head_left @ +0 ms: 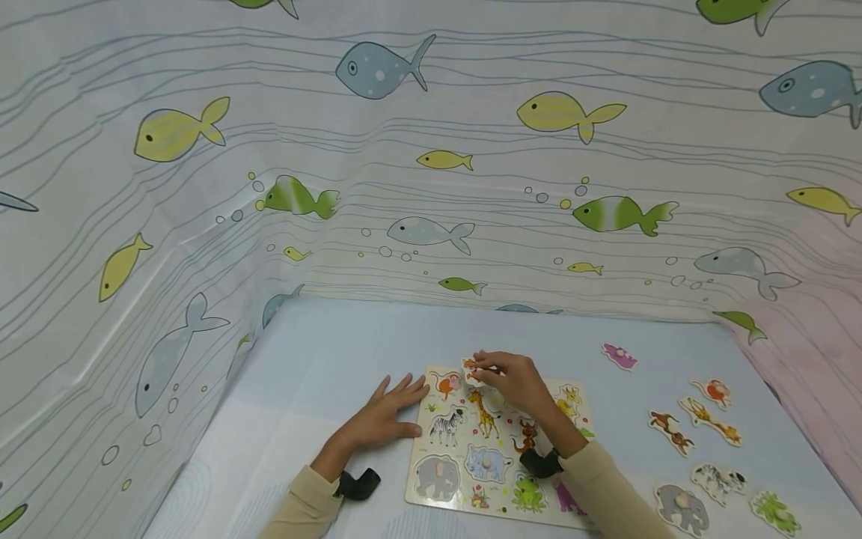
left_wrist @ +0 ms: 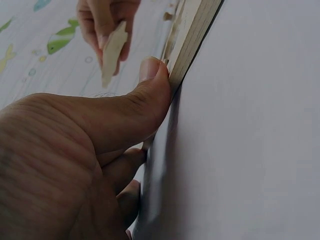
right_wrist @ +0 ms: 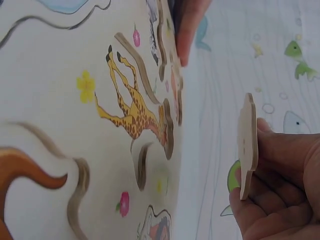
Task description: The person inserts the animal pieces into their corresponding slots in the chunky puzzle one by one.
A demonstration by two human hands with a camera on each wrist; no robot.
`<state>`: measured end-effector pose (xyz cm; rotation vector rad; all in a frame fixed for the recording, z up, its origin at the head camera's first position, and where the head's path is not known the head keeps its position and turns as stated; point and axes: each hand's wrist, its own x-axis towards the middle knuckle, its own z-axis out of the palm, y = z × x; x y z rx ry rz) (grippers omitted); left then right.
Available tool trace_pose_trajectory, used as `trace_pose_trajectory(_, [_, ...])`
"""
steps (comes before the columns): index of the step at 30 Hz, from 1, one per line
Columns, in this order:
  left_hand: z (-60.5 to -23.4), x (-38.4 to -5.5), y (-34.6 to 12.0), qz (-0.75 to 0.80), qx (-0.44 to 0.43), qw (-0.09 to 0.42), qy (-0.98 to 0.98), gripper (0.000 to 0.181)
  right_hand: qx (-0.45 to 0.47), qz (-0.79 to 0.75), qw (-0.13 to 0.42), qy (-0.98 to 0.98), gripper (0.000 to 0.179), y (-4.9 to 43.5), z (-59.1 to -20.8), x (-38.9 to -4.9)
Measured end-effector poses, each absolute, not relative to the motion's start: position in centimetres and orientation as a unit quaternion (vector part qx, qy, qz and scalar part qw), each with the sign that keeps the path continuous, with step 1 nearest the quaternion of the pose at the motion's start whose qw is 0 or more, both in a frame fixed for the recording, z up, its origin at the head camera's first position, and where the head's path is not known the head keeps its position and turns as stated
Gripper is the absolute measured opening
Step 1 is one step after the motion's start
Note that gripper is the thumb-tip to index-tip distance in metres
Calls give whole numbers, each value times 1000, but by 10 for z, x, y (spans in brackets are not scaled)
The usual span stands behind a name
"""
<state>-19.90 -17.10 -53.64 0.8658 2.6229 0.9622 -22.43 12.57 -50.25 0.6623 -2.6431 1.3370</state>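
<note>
A wooden animal puzzle board point(head_left: 420, 449) lies flat on the table. My left hand point(head_left: 384, 421) rests at its left side with fingers spread, the thumb point(left_wrist: 152, 87) touching the board's edge. Above the board's far edge, my right hand point(head_left: 515, 378) pinches a puzzle piece point(right_wrist: 248, 145) with an orange and white animal picture. The piece is held tilted, apart from the board; its back and thin edge face the wrist cameras. A blue rhino piece point(head_left: 494, 473) with a knob appears to sit in its recess. My right forearm hides part of the board's right side.
Loose pieces lie right of the board: a purple one point(head_left: 618, 356), a giraffe point(head_left: 710, 421), a zebra point(head_left: 718, 481), an elephant point(head_left: 682, 509), a frog point(head_left: 776, 513) and others. A fish-patterned curtain point(head_left: 431, 195) encloses the table point(head_left: 323, 344) behind and on the left.
</note>
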Motion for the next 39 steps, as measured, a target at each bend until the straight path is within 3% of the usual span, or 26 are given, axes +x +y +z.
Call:
trace_pose_trajectory(12, [-535,-200,-171,321,304,104,891,79,241,447,61,-859,16,105,-511,-230])
trace_pose_trajectory(25, [-535,-200,-171,323,305,106,890,78,234,452,28,-860,15,88,-524,-231])
trace_pose_trajectory(39, [-536,-200,-171,325,294,109,892,78,223,451,37,-863,14,100,-514,-222])
